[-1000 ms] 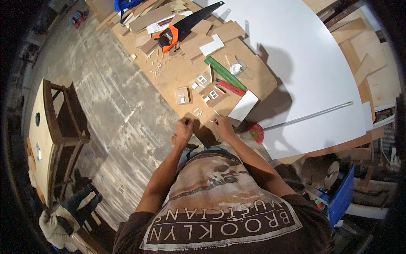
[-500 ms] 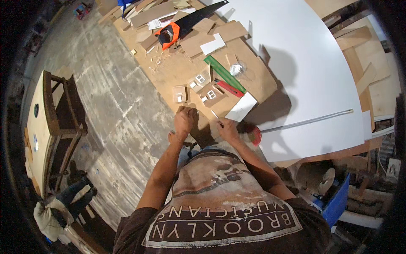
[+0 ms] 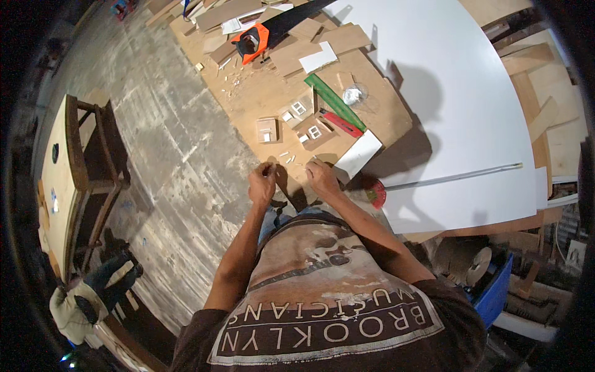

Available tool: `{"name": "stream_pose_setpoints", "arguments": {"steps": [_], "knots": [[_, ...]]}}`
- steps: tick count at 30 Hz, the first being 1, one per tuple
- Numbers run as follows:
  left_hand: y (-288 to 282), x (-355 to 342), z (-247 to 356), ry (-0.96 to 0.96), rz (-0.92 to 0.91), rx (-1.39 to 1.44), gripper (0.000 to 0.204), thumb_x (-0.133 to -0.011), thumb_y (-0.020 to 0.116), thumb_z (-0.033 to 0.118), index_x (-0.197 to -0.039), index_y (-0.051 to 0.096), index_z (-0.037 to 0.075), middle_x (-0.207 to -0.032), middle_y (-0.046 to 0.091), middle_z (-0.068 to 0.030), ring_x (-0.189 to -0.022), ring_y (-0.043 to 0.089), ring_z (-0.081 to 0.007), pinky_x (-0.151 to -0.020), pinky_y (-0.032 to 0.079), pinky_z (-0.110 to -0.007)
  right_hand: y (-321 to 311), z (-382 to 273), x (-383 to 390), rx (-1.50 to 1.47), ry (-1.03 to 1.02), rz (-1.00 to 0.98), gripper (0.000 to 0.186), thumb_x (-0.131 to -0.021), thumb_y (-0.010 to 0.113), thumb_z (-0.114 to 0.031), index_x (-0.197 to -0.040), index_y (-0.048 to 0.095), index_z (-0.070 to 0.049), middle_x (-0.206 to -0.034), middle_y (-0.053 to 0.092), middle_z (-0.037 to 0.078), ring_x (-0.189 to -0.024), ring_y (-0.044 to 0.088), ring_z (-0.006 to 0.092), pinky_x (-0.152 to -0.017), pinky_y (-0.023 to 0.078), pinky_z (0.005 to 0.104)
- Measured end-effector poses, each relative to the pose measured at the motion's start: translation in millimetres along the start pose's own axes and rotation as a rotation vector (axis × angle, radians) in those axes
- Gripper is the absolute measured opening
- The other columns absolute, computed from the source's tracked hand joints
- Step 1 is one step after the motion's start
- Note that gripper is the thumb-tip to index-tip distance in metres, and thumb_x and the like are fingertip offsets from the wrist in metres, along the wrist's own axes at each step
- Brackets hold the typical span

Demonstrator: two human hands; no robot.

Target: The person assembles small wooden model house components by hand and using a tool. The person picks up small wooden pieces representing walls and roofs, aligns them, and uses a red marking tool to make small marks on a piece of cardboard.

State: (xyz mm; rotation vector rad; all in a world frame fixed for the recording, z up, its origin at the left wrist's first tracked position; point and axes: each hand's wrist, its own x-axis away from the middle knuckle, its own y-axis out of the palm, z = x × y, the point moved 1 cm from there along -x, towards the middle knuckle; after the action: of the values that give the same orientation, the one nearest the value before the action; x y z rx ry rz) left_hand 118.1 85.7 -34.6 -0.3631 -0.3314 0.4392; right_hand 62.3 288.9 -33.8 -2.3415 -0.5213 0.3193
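My left hand point(image 3: 263, 185) is at the near edge of the wooden work board point(image 3: 242, 127), its fingertips pinched together; whatever they hold is too small to make out. Close by on the right, my right hand point(image 3: 322, 178) rests at the same edge with fingers curled closed, their contents hidden. Between and just beyond the hands lie small white strips point(image 3: 290, 159). Farther back stand a small wooden box-like piece point(image 3: 268, 130) and two little wooden wall models with white window frames point(image 3: 298, 108). A red utility knife point(image 3: 342, 123) lies beside a green ruler point(image 3: 334, 101).
An orange-handled saw point(image 3: 253, 43) lies among wood offcuts point(image 3: 297, 57) at the back. A white card point(image 3: 359, 153) and a clear dish point(image 3: 354, 95) are on the right. Beyond spreads a large white sheet point(image 3: 471, 118) with a metal rod point(image 3: 452, 176). A wooden table point(image 3: 61, 186) stands left.
The white stick in my right hand no longer shows there. Small white strips now show on the board between the hands. My right hand has shifted slightly left and up; my left slightly down.
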Motion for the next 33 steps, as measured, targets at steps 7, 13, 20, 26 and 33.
{"name": "stream_pose_setpoints", "arguments": {"steps": [7,13,20,26,33], "knots": [[10.2,25.9,3.3,0.227,-0.064,-0.072,0.018,-0.088,0.067,0.016,-0.096,0.072,0.001,-0.088,0.071,-0.0175,-0.082,0.070,-0.0325,-0.072,0.054,-0.039,10.9,5.8,1.4,0.031,0.014,-0.034,0.011,-0.087,0.059,-0.008,-0.096,0.058,-0.001,-0.094,0.059,0.022,-0.089,0.058,0.0440,-0.078,0.047,0.0509],[18.8,20.1,35.6,0.382,-0.148,-0.321,0.014,-0.087,0.064,0.016,-0.096,0.072,0.008,-0.095,0.067,-0.0149,-0.085,0.067,-0.0369,-0.070,0.054,-0.046,-7.1,-3.6,0.7,-0.018,-0.075,0.006,0.013,-0.087,0.058,-0.007,-0.097,0.059,0.000,-0.097,0.060,0.022,-0.090,0.059,0.0457,-0.079,0.049,0.0525],[42.1,10.7,37.0,0.557,-0.245,-0.612,0.020,-0.088,0.063,0.020,-0.105,0.067,0.011,-0.101,0.065,-0.0129,-0.091,0.068,-0.0325,-0.070,0.057,-0.046,-41.7,4.2,16.8,-0.051,0.059,0.100,0.010,-0.083,0.065,-0.002,-0.092,0.064,0.001,-0.086,0.065,0.020,-0.080,0.065,0.0382,-0.070,0.052,0.0427],[54.0,-0.3,4.5,0.561,-0.155,-0.549,0.023,-0.089,0.062,0.019,-0.106,0.064,0.003,-0.099,0.065,-0.0183,-0.085,0.068,-0.0354,-0.070,0.056,-0.047,-78.4,13.1,13.7,-0.039,0.101,0.182,0.009,-0.085,0.063,-0.006,-0.092,0.063,0.001,-0.083,0.063,0.020,-0.079,0.065,0.0387,-0.069,0.051,0.0452],[24.9,18.4,8.2,0.096,-0.012,-0.043,0.023,-0.087,0.066,0.016,-0.093,0.070,-0.005,-0.075,0.069,-0.0229,-0.070,0.069,-0.0328,-0.066,0.052,-0.038,-113.1,39.1,-50.1,0.492,0.032,0.172,0.027,-0.085,0.065,-0.008,-0.112,0.063,-0.005,-0.111,0.062,0.016,-0.103,0.060,0.0356,-0.087,0.049,0.0469]]}}
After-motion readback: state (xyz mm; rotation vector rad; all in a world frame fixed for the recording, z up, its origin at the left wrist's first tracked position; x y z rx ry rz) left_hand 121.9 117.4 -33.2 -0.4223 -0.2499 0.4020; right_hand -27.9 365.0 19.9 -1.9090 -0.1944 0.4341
